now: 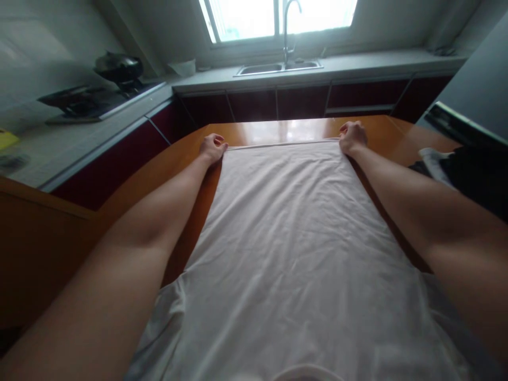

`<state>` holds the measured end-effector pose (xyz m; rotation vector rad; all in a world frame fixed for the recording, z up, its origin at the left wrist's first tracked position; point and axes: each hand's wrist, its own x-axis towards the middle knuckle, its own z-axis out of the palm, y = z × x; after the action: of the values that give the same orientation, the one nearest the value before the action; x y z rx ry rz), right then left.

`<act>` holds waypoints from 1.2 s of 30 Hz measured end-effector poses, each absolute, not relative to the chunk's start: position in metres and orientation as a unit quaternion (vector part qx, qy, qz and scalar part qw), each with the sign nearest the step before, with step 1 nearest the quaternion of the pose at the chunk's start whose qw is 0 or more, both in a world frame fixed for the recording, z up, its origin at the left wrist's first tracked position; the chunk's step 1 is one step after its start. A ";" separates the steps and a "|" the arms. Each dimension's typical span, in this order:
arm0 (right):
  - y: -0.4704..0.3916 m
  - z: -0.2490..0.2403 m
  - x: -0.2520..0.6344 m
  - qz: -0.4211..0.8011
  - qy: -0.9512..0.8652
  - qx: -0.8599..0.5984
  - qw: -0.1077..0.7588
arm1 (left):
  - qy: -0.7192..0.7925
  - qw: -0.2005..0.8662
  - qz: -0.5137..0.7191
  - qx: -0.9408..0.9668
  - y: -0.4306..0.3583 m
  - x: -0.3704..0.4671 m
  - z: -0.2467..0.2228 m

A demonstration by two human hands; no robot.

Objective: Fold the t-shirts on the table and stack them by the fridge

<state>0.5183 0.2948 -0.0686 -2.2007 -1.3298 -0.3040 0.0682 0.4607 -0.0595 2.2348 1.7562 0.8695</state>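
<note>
A white T-shirt (289, 227) lies spread on the wooden table (135, 196), its neckline at the near edge of the view and its hem at the far end. Light wrinkles run across the cloth. My left hand (213, 148) pinches the far left corner of the hem. At the far right corner, my right hand (353, 136) grips the hem the same way. Both arms reach forward along the shirt's sides, and the sleeves are spread out near me, partly covered on the right by my forearm.
Dark and white clothes (472, 169) lie at the table's right. Beyond the table runs a counter (357, 66) with a sink (262, 69) and a tap (286, 32). A stove with a wok (119, 66) stands at the back left. A pale grey panel (476, 79) rises at the right.
</note>
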 end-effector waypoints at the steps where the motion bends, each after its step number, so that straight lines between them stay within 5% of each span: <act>1: 0.292 -0.067 0.510 -0.116 -0.475 -0.825 0.284 | 0.583 0.067 0.305 0.750 0.455 0.073 -0.056; 6: 0.279 -0.066 0.448 -0.101 -0.579 -0.769 0.250 | 0.462 0.021 0.223 0.858 0.403 0.115 -0.051; 14: 0.272 -0.069 0.433 0.057 -0.586 -0.804 0.086 | 0.551 0.048 0.030 0.832 0.375 0.115 -0.059; 23: 0.263 -0.056 0.419 0.015 -0.599 -0.781 0.173 | 0.546 0.032 0.036 0.836 0.355 0.127 -0.038; 27: 0.225 -0.038 0.372 -0.009 -0.637 -0.725 0.260 | 0.449 0.022 0.071 0.890 0.280 0.140 -0.022; 36: 0.016 -0.048 0.312 0.120 -0.764 -0.590 0.230 | 0.204 0.124 0.039 0.970 0.076 0.067 -0.024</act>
<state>0.3115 0.0159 -0.0481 -1.6234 -2.1031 0.3302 0.0670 0.0764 -0.0242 2.8281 0.5945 0.1134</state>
